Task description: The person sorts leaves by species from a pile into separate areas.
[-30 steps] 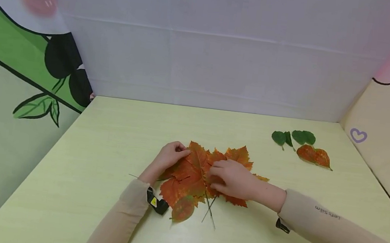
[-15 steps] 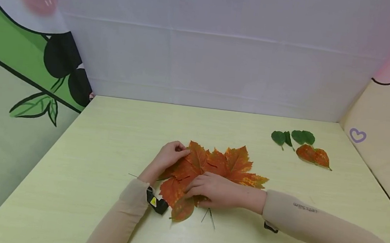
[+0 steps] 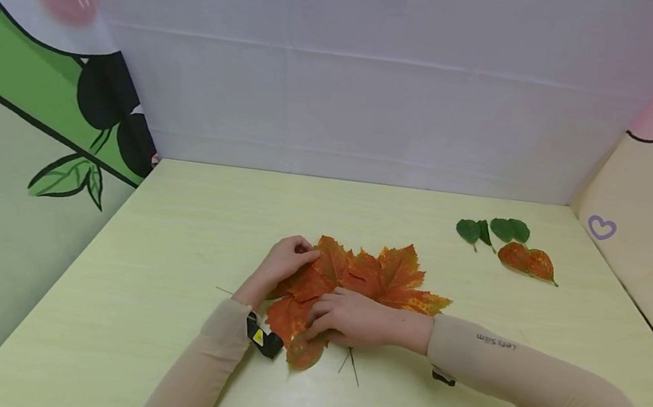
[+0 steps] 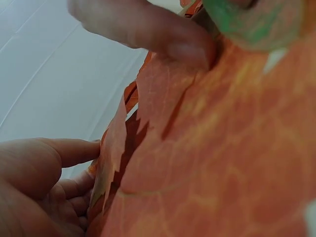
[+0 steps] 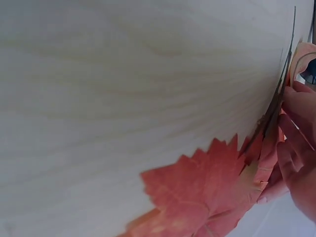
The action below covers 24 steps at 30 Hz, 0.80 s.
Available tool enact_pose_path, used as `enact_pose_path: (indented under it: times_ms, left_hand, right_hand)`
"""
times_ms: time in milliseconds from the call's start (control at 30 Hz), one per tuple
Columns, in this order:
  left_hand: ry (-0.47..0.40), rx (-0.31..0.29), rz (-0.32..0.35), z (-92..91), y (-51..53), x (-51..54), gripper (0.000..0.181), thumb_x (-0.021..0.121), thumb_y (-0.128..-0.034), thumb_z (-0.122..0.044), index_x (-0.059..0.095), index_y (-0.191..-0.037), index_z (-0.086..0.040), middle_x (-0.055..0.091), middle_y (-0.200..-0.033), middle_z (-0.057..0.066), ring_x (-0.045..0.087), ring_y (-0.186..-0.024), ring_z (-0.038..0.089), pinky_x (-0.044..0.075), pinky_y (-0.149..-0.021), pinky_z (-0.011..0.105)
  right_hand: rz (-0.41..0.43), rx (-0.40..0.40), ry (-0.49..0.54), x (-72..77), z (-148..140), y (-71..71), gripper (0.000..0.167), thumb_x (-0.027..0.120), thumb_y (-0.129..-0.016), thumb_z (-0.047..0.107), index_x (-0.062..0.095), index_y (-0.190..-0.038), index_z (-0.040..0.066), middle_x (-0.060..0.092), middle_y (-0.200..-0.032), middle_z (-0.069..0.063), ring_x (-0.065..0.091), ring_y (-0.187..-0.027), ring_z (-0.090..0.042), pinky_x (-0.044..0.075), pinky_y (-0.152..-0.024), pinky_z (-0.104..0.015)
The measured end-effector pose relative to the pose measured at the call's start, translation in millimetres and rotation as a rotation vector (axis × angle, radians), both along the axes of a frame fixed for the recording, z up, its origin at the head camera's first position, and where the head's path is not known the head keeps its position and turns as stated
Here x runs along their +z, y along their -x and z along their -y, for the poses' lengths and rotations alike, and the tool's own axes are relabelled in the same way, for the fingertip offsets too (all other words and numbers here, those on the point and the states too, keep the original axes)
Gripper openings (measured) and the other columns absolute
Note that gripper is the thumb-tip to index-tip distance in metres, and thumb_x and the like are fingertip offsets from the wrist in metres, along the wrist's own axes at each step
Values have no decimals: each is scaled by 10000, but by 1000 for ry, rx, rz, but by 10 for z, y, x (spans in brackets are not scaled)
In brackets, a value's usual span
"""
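A fan of overlapping orange artificial maple leaves [image 3: 397, 272] lies on the table, thin stems [image 3: 352, 364] sticking out toward the front. My left hand [image 3: 283, 266] pinches the fan's left edge between thumb and fingers; the left wrist view shows the thumb [image 4: 74, 150] against a maple leaf [image 4: 111, 153]. Bent fingers of my right hand [image 3: 352, 317] are at the front left of the fan, on a smaller oval orange-green leaf [image 3: 304, 354] lying over it. In the left wrist view that oval leaf [image 4: 259, 24] sits by the right fingertips, which partly hide their hold.
Several green leaves [image 3: 468, 231] and a pair of round orange leaves [image 3: 526, 260] lie at the back right of the pale table [image 3: 211, 204]. A white cloth wall [image 3: 337, 111] stands behind the table, with printed panels on both sides.
My right hand has moved left and toward the front, from the middle of the fan to the oval leaf, uncovering the right-hand maple leaves. The left hand has kept its place.
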<state>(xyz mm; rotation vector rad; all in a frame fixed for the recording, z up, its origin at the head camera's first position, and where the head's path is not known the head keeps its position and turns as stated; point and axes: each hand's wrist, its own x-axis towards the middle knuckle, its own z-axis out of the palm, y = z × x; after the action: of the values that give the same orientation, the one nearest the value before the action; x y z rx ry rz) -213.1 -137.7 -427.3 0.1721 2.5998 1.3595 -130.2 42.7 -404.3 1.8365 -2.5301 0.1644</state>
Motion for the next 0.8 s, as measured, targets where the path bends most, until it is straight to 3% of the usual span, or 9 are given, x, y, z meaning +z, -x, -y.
enact_pose_path:
  times_ms: [233,400,600,800]
  left_hand:
    - [2,-8,-9,-11,7,4,229,614,-862,-256,593,-971,-55,591,-939,86,521,-808,197,439,-683,273]
    - [9,-3,-4,-21,8,21,233,617,-861,-261,595,-975,-60,592,-943,84,521,-814,197,441,-700,276]
    - [4,-2,4,-21,2,33,239,616,-860,-265,597,-976,-56,590,-936,82,513,-805,192,441,-699,269]
    - [-5,-1,12,-10,-5,10,241,618,-859,-270,597,-974,-59,590,-934,83,512,-799,195,440,-700,270]
  right_hand:
    - [-30,39,93,-3,-30,9,198,604,-858,302,684,-1039,296,613,-990,143,535,-958,-32,345,-771,-208]
    - [-21,31,133,74,-104,2,151,602,-868,264,690,-991,259,626,-983,145,546,-951,-26,370,-842,-235]
    - [127,-77,178,166,-289,35,144,563,-900,227,673,-993,223,646,-982,144,566,-927,-1,383,-886,-235]
    - [349,-250,308,272,-549,76,155,557,-902,145,657,-1013,189,648,-976,100,579,-857,-29,460,-774,-213]
